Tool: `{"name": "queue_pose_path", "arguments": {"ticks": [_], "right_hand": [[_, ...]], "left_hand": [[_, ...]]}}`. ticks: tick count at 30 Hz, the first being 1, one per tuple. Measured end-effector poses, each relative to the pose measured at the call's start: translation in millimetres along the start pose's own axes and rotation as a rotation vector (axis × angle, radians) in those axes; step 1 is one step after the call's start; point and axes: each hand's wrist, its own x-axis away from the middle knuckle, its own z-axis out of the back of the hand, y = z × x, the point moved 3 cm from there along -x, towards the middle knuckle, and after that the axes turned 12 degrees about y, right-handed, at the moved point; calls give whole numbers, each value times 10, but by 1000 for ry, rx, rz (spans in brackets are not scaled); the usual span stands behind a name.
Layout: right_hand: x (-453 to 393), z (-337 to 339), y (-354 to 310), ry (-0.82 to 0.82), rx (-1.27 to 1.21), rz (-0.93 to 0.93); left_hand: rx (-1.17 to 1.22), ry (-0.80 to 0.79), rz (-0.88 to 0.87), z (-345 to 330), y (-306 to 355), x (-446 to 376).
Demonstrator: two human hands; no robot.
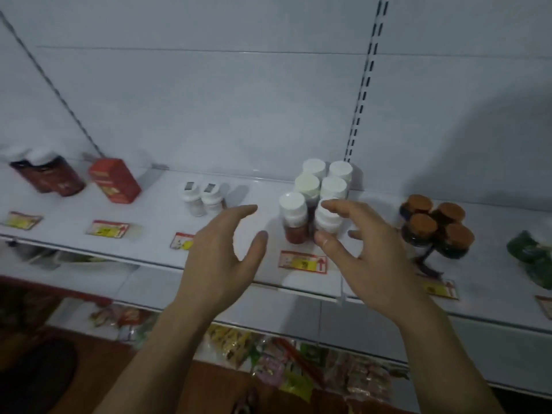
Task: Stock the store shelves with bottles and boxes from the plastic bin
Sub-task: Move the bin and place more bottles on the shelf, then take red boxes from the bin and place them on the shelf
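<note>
White-capped bottles (316, 192) stand in tight paired rows above their price tag (303, 262). The right hand (367, 243) curls round the front bottle (327, 218), seemingly aligning it; the left hand (221, 258) hovers slack, empty, just beside.

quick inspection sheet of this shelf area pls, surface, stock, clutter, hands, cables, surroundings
surface: white shelf with price tags along its front edge
job's things: six white-capped bottles in two rows; plastic bin not in view
clutter: dark red bottles, red box, two small white bottles, four brown-capped jars, green packet
hands: right hand curled around the front right bottle's cap; left hand open, holding nothing
cables: nothing seen
surroundings: white back panel with slotted upright; packaged goods on a lower shelf
</note>
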Motion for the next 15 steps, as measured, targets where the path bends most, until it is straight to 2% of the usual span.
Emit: {"name": "queue_pose_path", "arguments": {"ticks": [3, 6, 15], "right_hand": [[-52, -636, -349, -140, -65, 9], [-140, -1262, -754, -256, -53, 115], [-434, -3465, -2279, -505, -77, 315]], "left_hand": [[-74, 98, 115, 526, -557, -16], [-124, 194, 206, 1043, -1037, -7], [-288, 289, 326, 2976, -2683, 148]]}}
